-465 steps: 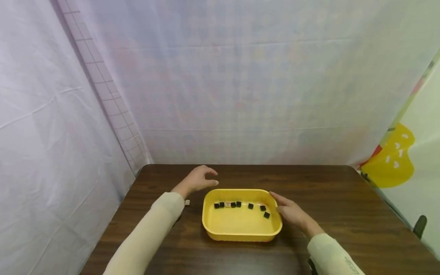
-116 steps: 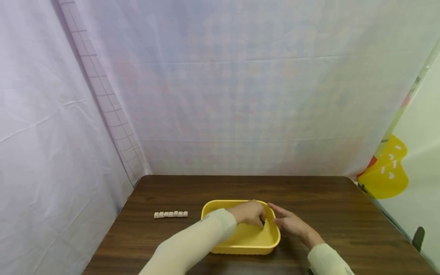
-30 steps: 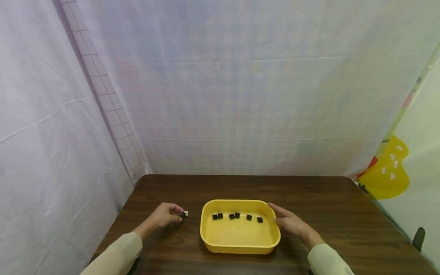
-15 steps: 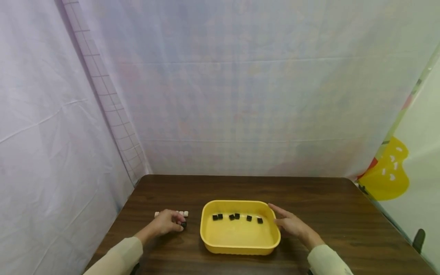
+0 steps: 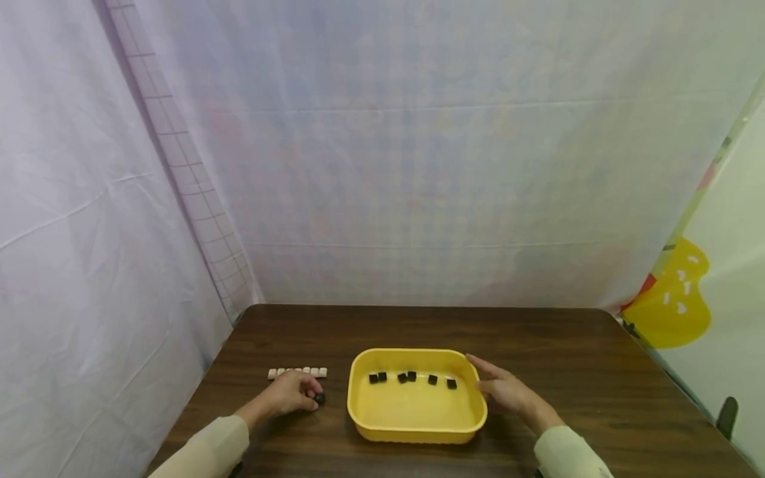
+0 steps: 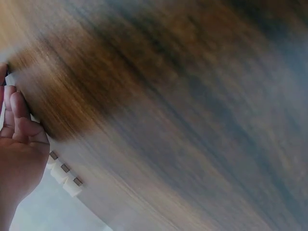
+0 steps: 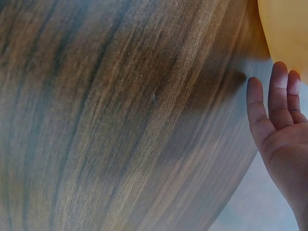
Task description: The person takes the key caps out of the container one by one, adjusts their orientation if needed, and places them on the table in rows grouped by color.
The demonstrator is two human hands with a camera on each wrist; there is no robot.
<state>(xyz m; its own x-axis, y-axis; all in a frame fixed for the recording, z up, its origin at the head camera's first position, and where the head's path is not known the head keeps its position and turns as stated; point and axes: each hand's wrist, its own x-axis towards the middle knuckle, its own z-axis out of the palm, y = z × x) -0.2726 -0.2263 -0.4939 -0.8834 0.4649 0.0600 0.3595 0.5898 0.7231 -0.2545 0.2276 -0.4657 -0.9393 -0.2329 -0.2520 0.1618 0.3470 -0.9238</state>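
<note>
In the head view my left hand (image 5: 291,392) pinches a small black block (image 5: 319,398) low over the table, between thumb and fingertips. Just behind that hand runs a row of small white blocks (image 5: 314,372) with faint marks, partly hidden by the knuckles. The left wrist view shows the end of this row, with dark squares on the white blocks (image 6: 72,186). My right hand (image 5: 508,388) lies at the right side of a yellow plastic basin (image 5: 418,435), fingers straight along its rim. Several black blocks (image 5: 433,380) lie spread along the back half of its floor.
The dark wood-grain table (image 5: 568,358) has its far edge against a pale hanging curtain (image 5: 382,166). Another white curtain (image 5: 107,265) hangs on the left. A yellow printed shape (image 5: 672,299) shows at the right edge.
My left hand took a block from the basin and held it at the row's right end, then drew it nearer to me. Since the oldest frame the white row has grown. The right hand stays.
</note>
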